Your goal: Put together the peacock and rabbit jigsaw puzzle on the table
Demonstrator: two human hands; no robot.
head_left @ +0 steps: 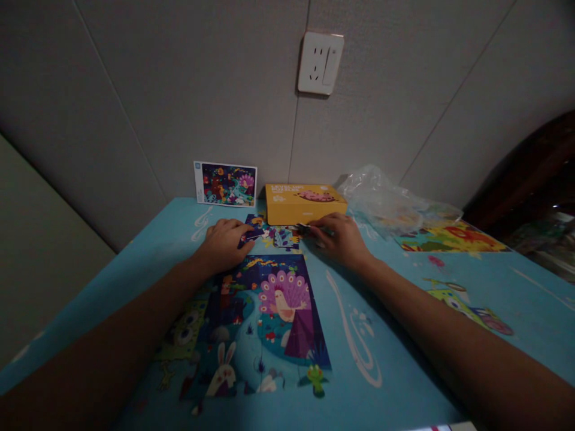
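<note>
A partly assembled jigsaw puzzle (269, 323) lies flat on the table, showing a pink peacock, a white rabbit, a frog and a blue stream. Beyond its far edge is a group of loose puzzle pieces (284, 238). At the left of that group, my left hand (226, 242) is closed, thumb and fingertips on a dark purple puzzle piece (252, 236). My right hand (339, 239) pinches another puzzle piece (303, 228) just in front of the yellow box. Its fingers partly cover that piece, so its picture cannot be made out.
Against the wall stand a reference picture card (229, 184) and a yellow puzzle box (306, 205). A clear plastic bag (386, 200) lies right of the box, near an orange-and-green picture puzzle (458, 237). A blue patterned cloth (399, 359) covers the table. A socket (320, 64) is on the wall.
</note>
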